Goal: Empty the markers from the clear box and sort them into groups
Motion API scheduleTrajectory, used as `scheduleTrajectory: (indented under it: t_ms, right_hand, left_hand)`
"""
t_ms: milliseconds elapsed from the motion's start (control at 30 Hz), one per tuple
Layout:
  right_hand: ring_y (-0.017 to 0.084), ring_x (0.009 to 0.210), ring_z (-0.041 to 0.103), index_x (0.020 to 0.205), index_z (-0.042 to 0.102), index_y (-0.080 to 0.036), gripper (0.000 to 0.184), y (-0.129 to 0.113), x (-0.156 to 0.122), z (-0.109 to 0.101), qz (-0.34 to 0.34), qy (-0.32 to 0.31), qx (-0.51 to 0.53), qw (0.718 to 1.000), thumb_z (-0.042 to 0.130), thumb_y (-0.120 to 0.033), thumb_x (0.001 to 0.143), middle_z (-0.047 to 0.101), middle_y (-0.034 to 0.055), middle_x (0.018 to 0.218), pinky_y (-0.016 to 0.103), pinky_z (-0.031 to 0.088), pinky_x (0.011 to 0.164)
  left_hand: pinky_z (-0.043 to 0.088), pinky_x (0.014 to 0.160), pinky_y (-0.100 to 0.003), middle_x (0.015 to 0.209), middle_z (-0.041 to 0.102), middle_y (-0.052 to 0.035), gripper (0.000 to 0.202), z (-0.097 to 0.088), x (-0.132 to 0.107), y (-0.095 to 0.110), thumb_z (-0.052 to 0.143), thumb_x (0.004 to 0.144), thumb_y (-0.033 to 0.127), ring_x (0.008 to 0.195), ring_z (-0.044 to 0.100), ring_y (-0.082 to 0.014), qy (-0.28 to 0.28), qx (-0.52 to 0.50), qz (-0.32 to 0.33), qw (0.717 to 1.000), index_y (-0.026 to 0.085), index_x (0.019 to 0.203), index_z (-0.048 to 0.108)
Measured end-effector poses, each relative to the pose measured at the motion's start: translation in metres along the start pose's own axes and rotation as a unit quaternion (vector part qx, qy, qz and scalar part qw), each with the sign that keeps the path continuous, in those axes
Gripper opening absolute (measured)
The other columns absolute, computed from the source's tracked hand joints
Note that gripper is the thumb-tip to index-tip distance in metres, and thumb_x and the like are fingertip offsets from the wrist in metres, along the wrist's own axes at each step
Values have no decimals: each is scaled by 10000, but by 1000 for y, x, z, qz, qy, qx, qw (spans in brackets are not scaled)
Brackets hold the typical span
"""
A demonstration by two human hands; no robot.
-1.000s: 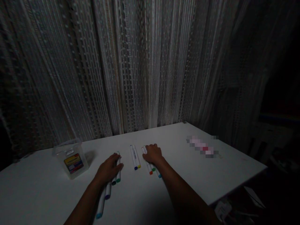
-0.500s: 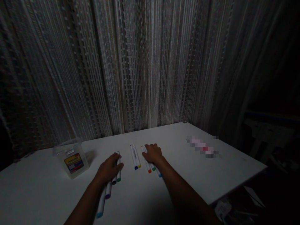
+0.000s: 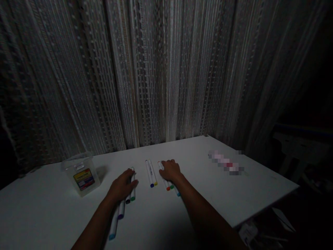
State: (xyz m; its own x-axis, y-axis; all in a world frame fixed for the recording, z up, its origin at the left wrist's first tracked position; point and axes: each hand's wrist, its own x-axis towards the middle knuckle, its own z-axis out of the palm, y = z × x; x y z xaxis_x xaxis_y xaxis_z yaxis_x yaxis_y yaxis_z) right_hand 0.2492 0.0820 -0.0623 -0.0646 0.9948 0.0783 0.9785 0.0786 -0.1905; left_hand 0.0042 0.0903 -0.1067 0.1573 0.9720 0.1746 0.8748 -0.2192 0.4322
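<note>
My left hand (image 3: 122, 185) lies palm down over several white markers on the table, thumb out to the right, fingers stretched. From under it show a green-ended marker (image 3: 133, 192), a black-ended marker (image 3: 128, 200), a purple-ended marker (image 3: 121, 210) and a light-blue-ended marker (image 3: 113, 225). My right hand (image 3: 171, 171) rests flat across another group, fingers apart: an orange-ended marker (image 3: 167, 185), a green-ended one and a blue-ended marker (image 3: 177, 191). Between the hands, a blue-ended marker (image 3: 149, 173) and a yellow-ended marker (image 3: 153, 173) lie side by side, untouched.
A clear plastic box (image 3: 92, 185) with a colourful label stands at the left of the white table (image 3: 203, 201). A blurred-out pinkish item (image 3: 223, 160) lies at the right. Behind the table hangs a patterned curtain (image 3: 166, 69). The table's right edge drops to dim clutter.
The view has shifted slightly, so everything sits a little further right. Both hands stay on the same markers, with no clear movement of their own.
</note>
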Motion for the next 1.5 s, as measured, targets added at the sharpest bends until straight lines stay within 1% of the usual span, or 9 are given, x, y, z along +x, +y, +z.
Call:
scheduleTrajectory:
  t_ms: [200,400,633,833,967,1067,1200,1333,1500]
  right_hand:
    - [300,1167,461,1187,563,-204,424,0,0,-1,-1,-4,4,1000,473,-408,826,586,138,1217,416,389,876]
    - [296,1167,467,1181,572,-205,416,-2,0,-2,5,-7,0,1000,480,-397,823,588,136,1216,408,392,874]
    - [291,1144,486,1181,573,-201,418,0,-1,2,-5,12,0,1000,474,-388,820,597,137,1204,413,394,872]
    - [305,1143,487,1160,588,-191,403,-1,-1,1,-8,11,-4,1000,446,-396,843,603,148,1192,419,406,857]
    - [291,1134,501,1150,597,-197,373,1,1,-1,-3,12,2,1000,373,-336,887,614,136,1186,400,417,849]
    - [281,1136,507,1175,592,-180,382,3,2,-3,3,23,10,1000,364,-259,879,614,134,1196,380,419,856]
    - [270,1173,487,1243,560,-167,424,6,4,-6,30,23,20,999,386,-228,861,577,125,1269,363,403,898]
    - [276,1182,482,1262,549,-149,447,7,5,-7,46,20,16,999,419,-267,851,572,126,1278,363,391,922]
    - [287,1172,488,1254,556,-139,449,7,6,-8,47,8,8,999,424,-251,839,573,129,1275,366,397,909]
  left_hand:
    - [311,1106,-348,1430,451,-120,528,-2,-2,4,517,795,396,1332,400,-243,-8,7,1,1000,147,1260,519]
    - [314,1099,-335,1431,455,-97,515,-1,-1,2,531,782,398,1332,402,-222,-7,-6,-7,1000,178,1247,527]
    - [322,1096,-332,1411,480,-100,497,1,0,0,546,784,383,1320,420,-227,2,-7,1,1000,171,1234,541]
    - [316,1102,-348,1419,467,-115,514,2,-1,-1,528,793,389,1326,410,-237,4,5,9,1000,158,1252,527]
    - [324,1096,-354,1421,458,-126,541,2,0,-3,515,788,393,1315,422,-247,6,4,13,1000,132,1262,516]
    - [324,1094,-347,1403,478,-119,518,1,1,-4,526,779,363,1300,437,-242,18,-9,13,1000,134,1244,530]
    - [332,1085,-322,1369,511,-101,445,-3,1,-5,514,791,314,1277,459,-222,38,-15,20,999,149,1201,566]
    - [338,1078,-322,1375,504,-111,445,-11,-1,-4,500,814,302,1278,457,-229,60,-2,-8,998,134,1220,565]
    - [395,1016,-296,1354,525,-107,425,-22,-3,1,500,825,300,1202,525,-226,29,22,-26,999,142,1210,586]
